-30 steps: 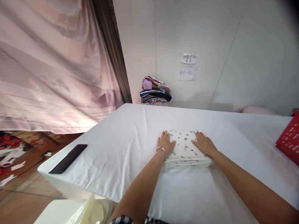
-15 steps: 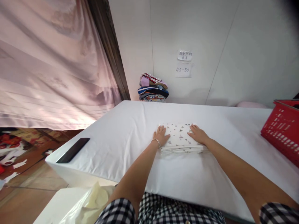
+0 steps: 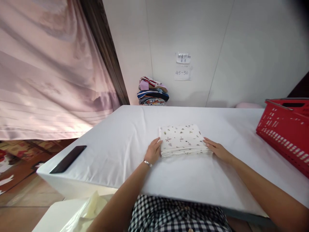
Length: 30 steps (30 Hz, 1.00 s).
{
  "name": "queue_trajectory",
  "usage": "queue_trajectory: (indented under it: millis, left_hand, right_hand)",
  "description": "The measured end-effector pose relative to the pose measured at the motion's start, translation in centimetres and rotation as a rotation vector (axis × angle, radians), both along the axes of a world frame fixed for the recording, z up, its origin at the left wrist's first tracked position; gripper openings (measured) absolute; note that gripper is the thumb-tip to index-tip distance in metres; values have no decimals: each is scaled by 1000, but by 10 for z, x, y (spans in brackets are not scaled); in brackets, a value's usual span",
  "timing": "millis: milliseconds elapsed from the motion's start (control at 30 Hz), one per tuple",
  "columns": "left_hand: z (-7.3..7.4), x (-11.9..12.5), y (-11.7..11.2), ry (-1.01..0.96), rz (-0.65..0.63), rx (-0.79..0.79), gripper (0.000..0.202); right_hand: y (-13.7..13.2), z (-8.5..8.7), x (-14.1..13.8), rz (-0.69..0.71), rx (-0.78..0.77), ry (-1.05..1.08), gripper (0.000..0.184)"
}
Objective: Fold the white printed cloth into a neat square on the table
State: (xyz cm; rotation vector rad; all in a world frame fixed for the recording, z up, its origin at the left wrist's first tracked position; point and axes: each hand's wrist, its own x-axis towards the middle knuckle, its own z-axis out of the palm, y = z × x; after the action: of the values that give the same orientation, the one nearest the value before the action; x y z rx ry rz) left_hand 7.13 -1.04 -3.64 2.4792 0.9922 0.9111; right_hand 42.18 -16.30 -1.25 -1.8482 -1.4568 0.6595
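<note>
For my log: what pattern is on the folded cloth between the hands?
The folded cloth is white with small scattered motifs; the head view shows it.

Surface [image 3: 125, 141]: long, covered by a plain white sheet, faintly creased. On it:
- one folded printed cloth [image 3: 181, 139], centre, lying flat
- one black phone [image 3: 68, 154], near left corner, close to the edge
- one red slotted basket [image 3: 285, 129], right end
- stack of folded clothes [image 3: 152, 91], far left edge (on it or behind it, unclear)
</note>
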Motion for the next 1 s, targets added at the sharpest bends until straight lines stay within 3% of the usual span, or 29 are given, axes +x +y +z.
queue_trajectory:
  millis: [133,267,433,567,800,1000]
  left_hand:
    - [2,-10,-12,108,-165,165,61]
    - [12,-14,-15,232,-214,233,66]
    - [24,-13,-6,369,-245,275,64]
    - [24,-10,3,431,-282,322,62]
    - [20,-6,8,404,-296,333,62]
    - [24,-7,5,324,-296,228,50]
  right_hand:
    - [-23,-5,6,38,7,-86,43]
    - [-34,-4,18,211,-35,-311,61]
    - [-26,1,26,300,16,-621,59]
    - [-12,1,27,391,112,-756,59]
    - [-7,-2,24,419,201,-734,49]
    - [-9,12,14,290,161,-531,41]
